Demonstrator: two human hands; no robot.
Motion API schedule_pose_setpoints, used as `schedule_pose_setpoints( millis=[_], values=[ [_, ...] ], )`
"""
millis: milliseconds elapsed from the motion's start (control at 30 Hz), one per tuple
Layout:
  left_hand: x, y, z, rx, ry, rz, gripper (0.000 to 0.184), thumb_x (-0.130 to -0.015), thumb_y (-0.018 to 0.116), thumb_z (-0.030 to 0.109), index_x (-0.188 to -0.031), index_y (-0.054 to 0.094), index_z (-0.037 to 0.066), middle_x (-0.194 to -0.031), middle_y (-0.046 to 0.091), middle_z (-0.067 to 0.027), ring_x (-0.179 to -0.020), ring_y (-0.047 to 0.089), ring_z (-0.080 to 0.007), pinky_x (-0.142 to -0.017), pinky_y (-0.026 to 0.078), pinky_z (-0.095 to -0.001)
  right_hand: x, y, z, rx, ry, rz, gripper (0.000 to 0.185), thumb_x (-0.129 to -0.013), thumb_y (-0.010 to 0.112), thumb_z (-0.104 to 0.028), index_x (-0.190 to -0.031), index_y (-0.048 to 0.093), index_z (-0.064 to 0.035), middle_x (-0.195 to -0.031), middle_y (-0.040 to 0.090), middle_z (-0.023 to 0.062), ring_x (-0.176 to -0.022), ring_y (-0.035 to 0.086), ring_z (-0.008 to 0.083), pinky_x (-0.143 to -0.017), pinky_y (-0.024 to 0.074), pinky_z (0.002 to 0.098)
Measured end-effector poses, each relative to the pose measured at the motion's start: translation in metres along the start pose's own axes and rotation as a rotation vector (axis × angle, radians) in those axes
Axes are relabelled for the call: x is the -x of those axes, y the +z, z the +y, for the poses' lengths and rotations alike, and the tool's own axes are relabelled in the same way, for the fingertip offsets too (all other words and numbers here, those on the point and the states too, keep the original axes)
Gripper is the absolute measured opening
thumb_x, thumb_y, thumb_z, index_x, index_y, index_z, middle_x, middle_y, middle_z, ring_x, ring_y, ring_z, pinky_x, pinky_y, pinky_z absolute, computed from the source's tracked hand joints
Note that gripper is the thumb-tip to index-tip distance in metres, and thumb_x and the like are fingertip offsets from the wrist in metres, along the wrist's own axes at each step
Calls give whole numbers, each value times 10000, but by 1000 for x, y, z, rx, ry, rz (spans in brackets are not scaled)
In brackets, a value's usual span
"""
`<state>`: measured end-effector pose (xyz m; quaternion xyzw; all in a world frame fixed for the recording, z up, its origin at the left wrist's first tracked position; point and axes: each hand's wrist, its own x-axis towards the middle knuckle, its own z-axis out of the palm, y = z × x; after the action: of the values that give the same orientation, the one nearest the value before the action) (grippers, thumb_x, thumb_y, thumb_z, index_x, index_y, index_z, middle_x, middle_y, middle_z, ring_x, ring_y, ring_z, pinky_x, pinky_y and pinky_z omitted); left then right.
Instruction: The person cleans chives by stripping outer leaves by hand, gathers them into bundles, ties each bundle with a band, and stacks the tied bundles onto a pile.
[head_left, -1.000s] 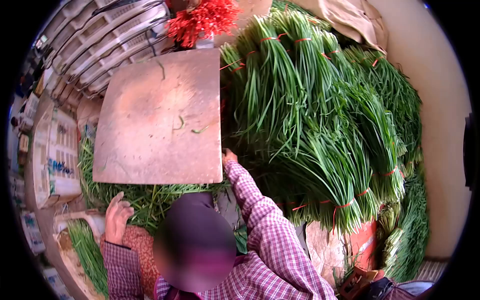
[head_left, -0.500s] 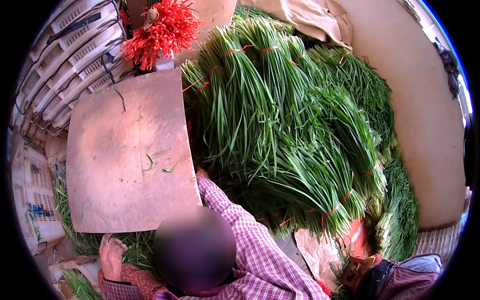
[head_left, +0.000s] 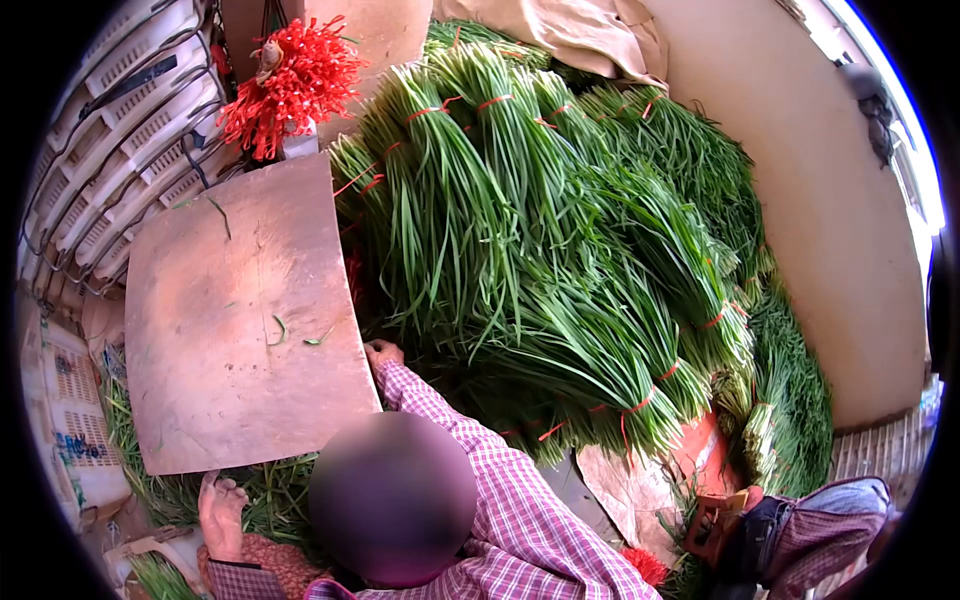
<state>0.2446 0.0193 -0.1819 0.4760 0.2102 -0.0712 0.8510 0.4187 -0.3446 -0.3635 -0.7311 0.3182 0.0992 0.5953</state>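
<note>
My right hand (head_left: 383, 354) is at the right edge of a worn, pinkish-brown board (head_left: 240, 320), its fingers curled against the edge and the fingertips hidden. Below the board's lower left edge is my left hand (head_left: 222, 514), fingers apart and partly bent, with nothing visible in it. A few cut green bits lie on the board. Beside my right hand rises a large pile of long-leaved green bundles (head_left: 560, 260), which look like garlic chives, bound with red ties. Loose green leaves (head_left: 270, 495) lie under the board's lower edge, close to my left hand.
A bunch of red ties (head_left: 295, 85) hangs beyond the board. White plastic crates (head_left: 120, 140) are stacked at the left. Tan cloth (head_left: 575, 40) covers the back of the pile. At lower right are a brown frame (head_left: 712, 535) and purple-blue clothing (head_left: 830, 530).
The view has shifted, so the board and pile appear farther left and slightly lower. More of my right hand shows beside the board edge. My left hand's fingers are a little straighter.
</note>
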Motion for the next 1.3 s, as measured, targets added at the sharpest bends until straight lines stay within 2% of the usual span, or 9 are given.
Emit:
schedule_pose_setpoints(
  millis=[167, 300, 433, 567, 633, 700, 833, 1000, 1300],
  values=[
    [1, -5, 3, -54, -41, -38, 446, -965, 528, 260, -1347, 425, 54, -956, 586, -60, -819, 596, -172, -727, 532, -302, 13, -10, 0, 131, -164, 46, 310, -798, 679, -354, -946, 714, -84, -843, 707, 116, -768, 676, 236, -736, 524, 344],
    [-2, -27, 3, -60, -43, -53, 472, -954, 546, 294, -1358, 436, 77, -962, 579, -26, -827, 580, -142, -749, 514, -291, 50, -31, -34, -488, -158, -238, 275, -839, 653, -303, -880, 679, -32, -748, 661, 63, -642, 592, 117, -599, 485, 289],
    [-6, -38, 3, -113, -38, -57, 517, -920, 584, 364, -1361, 461, 124, -990, 579, 8, -843, 559, -119, -810, 477, -279, 47, -49, 4, 474, -242, -225, 244, -830, 667, -296, -856, 692, -55, -737, 656, 69, -615, 594, 134, -558, 471, 288],
    [3, -35, 2, -124, -23, -12, 505, -931, 564, 348, -1360, 459, 103, -997, 592, -1, -879, 572, -127, -804, 484, -278, 82, -87, -55, -620, -245, -496, 208, -890, 647, -275, -913, 607, -72, -656, 560, -19, -492, 475, 72, -459, 365, 208],
    [8, -40, 7, -152, -14, -16, 496, -926, 569, 353, -1350, 480, 112, -1018, 587, 4, -895, 570, -125, -820, 480, -275, 86, -99, -55, -528, -220, -621, 242, -870, 659, -287, -940, 631, -57, -713, 604, 6, -563, 541, 106, -509, 432, 244],
    [7, -46, 10, -136, -20, 6, 463, -927, 564, 343, -1332, 507, 126, -1049, 579, 8, -899, 571, -124, -817, 480, -268, 97, -103, -42, 714, -282, -269, 296, -816, 676, -310, -932, 695, -39, -830, 670, 46, -733, 632, 184, -683, 518, 324],
    [-18, -111, 10, -152, -33, 110, 505, -897, 597, 383, -1337, 507, 152, -1228, 562, -23, -1020, 562, -161, -936, 428, -322, 149, -132, -70, -156, -288, -461, 255, -855, 632, -282, -886, 685, -35, -785, 657, 49, -668, 614, 136, -647, 504, 298],
    [-52, -167, 17, -46, 2, 337, 568, -869, 605, 405, -1364, 484, 156, -1361, 491, -47, -1172, 514, -194, -1008, 366, -345, 188, -154, -91, 106, -613, -130, 323, -817, 647, -351, -908, 657, -41, -802, 667, 85, -761, 637, 196, -771, 497, 324],
    [69, -84, 58, -580, 493, 333, 443, -893, 617, 269, -1268, 538, 46, -1046, 606, -74, -928, 581, -162, -840, 472, -303, 256, -176, -197, -455, -838, -466, 141, -913, 602, -189, -970, 616, -61, -739, 562, -52, -588, 439, 22, -527, 356, 189]
  ],
)
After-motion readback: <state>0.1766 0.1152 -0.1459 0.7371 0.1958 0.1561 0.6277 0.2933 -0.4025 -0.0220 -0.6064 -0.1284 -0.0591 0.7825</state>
